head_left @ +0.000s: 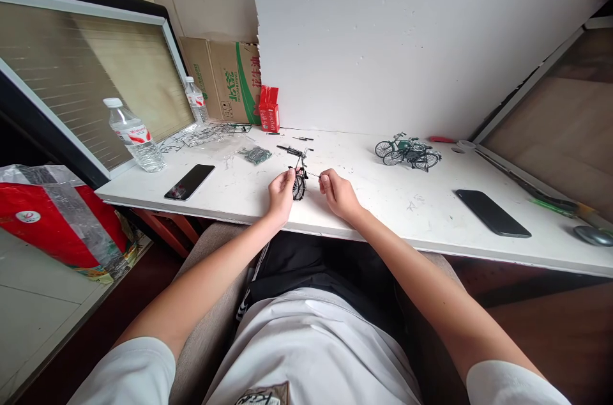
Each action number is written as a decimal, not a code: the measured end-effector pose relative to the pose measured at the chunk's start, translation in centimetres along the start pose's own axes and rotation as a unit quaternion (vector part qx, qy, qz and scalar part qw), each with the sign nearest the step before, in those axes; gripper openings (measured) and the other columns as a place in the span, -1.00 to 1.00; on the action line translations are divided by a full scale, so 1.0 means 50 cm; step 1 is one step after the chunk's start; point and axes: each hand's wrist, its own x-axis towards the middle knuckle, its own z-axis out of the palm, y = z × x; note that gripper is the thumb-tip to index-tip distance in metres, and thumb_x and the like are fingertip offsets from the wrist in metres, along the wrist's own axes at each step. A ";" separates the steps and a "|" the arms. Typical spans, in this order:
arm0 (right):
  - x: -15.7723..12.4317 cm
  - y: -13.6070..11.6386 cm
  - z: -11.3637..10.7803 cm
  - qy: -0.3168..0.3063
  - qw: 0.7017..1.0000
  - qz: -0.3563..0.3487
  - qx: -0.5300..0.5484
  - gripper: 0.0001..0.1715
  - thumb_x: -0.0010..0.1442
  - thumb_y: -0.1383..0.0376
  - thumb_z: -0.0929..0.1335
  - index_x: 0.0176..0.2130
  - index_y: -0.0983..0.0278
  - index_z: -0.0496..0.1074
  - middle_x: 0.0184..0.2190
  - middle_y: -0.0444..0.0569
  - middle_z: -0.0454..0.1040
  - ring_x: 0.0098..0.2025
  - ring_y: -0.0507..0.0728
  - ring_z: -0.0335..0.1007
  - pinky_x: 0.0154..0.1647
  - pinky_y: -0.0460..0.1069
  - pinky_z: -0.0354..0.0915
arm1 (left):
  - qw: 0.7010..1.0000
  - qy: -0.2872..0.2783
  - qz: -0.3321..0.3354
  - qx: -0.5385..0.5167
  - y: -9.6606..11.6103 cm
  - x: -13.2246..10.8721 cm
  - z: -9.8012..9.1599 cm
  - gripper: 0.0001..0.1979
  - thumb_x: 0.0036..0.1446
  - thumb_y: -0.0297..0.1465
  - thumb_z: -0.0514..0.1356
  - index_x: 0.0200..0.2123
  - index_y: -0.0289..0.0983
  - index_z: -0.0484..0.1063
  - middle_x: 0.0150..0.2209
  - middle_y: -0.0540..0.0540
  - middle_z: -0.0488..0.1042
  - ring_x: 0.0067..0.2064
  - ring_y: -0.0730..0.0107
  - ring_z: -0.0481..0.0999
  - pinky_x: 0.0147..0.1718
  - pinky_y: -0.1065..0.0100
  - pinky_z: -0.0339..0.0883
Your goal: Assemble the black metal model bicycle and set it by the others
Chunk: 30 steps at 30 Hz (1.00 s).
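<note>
Model bicycle [299,183], small and dark, stood upright on its wheels at centre frame, near the front edge of the white desk [383,200]. Left hand [281,195] rested on the desk with its fingers closed on the model's left side, apparently bracing it against tipping. Right hand [339,194] lay just right of it, thumb and forefinger pinched on a thin rod [312,174] that ran toward the model; the rod's far end was too small to resolve. Both wrists sat at the desk edge, likely for steadiness with fine parts.

Two green model bicycles [408,151] sat together right of centre, well apart from the hands. Parts sprues [205,134] and a small parts bag [257,154] lay at upper left of centre. Black phone [189,181] at left, second phone [493,213] at right, water bottle [135,135] at far left.
</note>
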 end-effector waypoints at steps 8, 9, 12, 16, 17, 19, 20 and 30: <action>-0.004 -0.007 0.008 0.050 0.992 -0.103 -0.050 -0.75 0.55 0.05 0.29 -0.08 0.14 0.21 -0.05 0.06 0.55 -0.40 0.09 0.44 -0.47 0.02 0.26 | 0.998 -0.056 0.000 -0.011 -0.003 -0.003 0.000 -0.54 0.26 0.01 0.38 -0.15 -0.30 0.68 -0.06 -0.24 0.69 0.08 0.09 0.62 0.18 0.16 0.39; -0.004 -0.009 0.011 0.064 0.989 -0.118 -0.061 -0.79 0.55 0.10 0.30 -0.08 0.14 0.20 0.02 0.09 0.55 -0.39 0.07 0.45 -0.50 0.01 0.24 | 0.998 -0.063 -0.005 -0.013 -0.001 -0.003 0.000 -0.55 0.24 0.01 0.40 -0.15 -0.30 0.68 -0.06 -0.23 0.69 0.08 0.08 0.61 0.18 0.16 0.39; -0.004 -0.012 0.016 0.100 0.980 -0.145 -0.094 -0.85 0.56 0.19 0.30 -0.09 0.13 0.20 0.10 0.09 0.56 -0.37 0.06 0.49 -0.55 0.00 0.21 | 0.996 -0.078 -0.030 -0.020 0.003 -0.003 0.001 -0.52 0.17 0.00 0.44 -0.12 -0.30 0.69 -0.05 -0.23 0.69 0.10 0.05 0.60 0.17 0.16 0.39; -0.006 -0.005 0.018 0.089 0.971 -0.178 -0.131 -0.90 0.57 0.27 0.28 -0.10 0.15 0.23 0.08 0.05 0.63 -0.30 0.08 0.59 -0.54 -0.01 0.19 | 0.992 -0.102 -0.061 -0.041 0.012 -0.005 0.003 -0.53 0.09 0.00 0.49 -0.19 -0.31 0.70 -0.13 -0.19 0.68 0.07 0.07 0.60 0.12 0.19 0.39; -0.006 -0.003 0.018 0.085 0.969 -0.186 -0.136 -0.90 0.57 0.29 0.26 -0.11 0.15 0.24 0.08 0.04 0.64 -0.25 0.09 0.61 -0.53 0.00 0.19 | 0.991 -0.108 -0.070 -0.048 0.015 -0.006 0.003 -0.54 0.08 -0.01 0.50 -0.20 -0.31 0.69 -0.16 -0.18 0.68 0.06 0.08 0.60 0.10 0.21 0.40; -0.007 0.001 0.019 0.083 0.969 -0.186 -0.139 -0.87 0.57 0.32 0.26 -0.13 0.15 0.26 0.07 0.04 0.65 -0.18 0.11 0.64 -0.51 0.01 0.21 | 0.987 -0.116 -0.093 -0.060 0.022 -0.008 0.003 -0.56 0.07 -0.04 0.51 -0.23 -0.31 0.68 -0.23 -0.14 0.66 0.04 0.12 0.60 0.06 0.24 0.40; -0.007 0.002 0.019 0.084 0.970 -0.180 -0.138 -0.86 0.56 0.32 0.26 -0.15 0.15 0.26 0.06 0.04 0.66 -0.17 0.12 0.64 -0.49 0.01 0.21 | 0.985 -0.118 -0.104 -0.067 0.025 -0.008 0.003 -0.58 0.07 -0.06 0.52 -0.25 -0.31 0.67 -0.25 -0.13 0.65 0.02 0.14 0.60 0.04 0.26 0.41; -0.007 0.008 0.019 0.086 0.976 -0.166 -0.112 -0.76 0.55 0.30 0.29 -0.25 0.14 0.24 -0.03 0.04 0.68 -0.23 0.12 0.61 -0.45 0.02 0.24 | 0.937 -0.149 -0.281 -0.143 0.028 0.025 -0.020 -0.75 0.23 -0.23 0.44 -0.28 -0.31 0.57 -0.30 -0.12 0.63 -0.27 0.30 0.59 -0.18 0.31 0.42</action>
